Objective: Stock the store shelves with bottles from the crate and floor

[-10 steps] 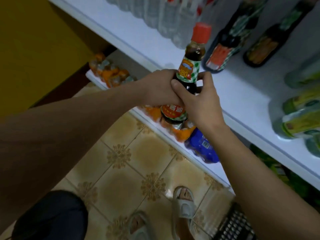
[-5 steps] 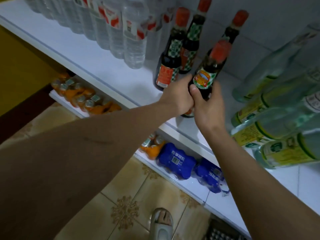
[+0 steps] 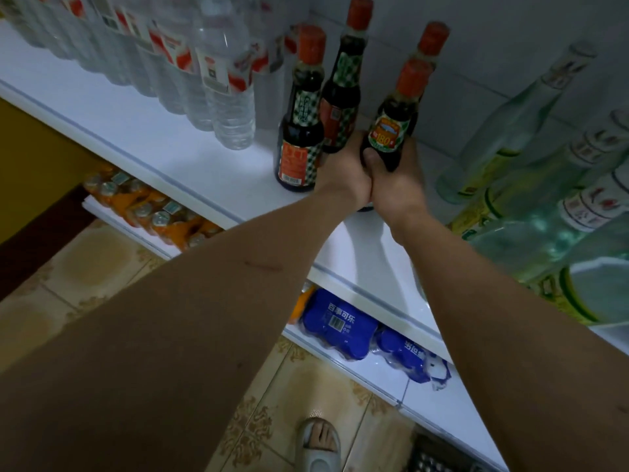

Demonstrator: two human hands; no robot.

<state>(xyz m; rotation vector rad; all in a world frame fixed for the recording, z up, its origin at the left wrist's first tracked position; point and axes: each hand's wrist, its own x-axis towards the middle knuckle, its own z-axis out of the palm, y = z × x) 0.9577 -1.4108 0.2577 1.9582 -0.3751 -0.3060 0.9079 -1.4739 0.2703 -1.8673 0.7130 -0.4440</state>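
Note:
A dark sauce bottle with an orange-red cap is upright over the white shelf, gripped low on its body by both hands. My left hand wraps its left side and my right hand wraps its right side, thumb across the front. Its base shows just below my hands at the shelf surface. Three matching sauce bottles stand right beside and behind it, against the tiled back wall.
Clear water bottles fill the shelf's left part. Green-labelled glass bottles crowd the right. Below, the lower shelf holds orange drink packs and blue cola packs. A dark crate's corner sits on the tiled floor near my sandalled foot.
Both hands have carried the sauce bottle up from in front of the shelf edge and inward, down onto the shelf beside the other sauce bottles.

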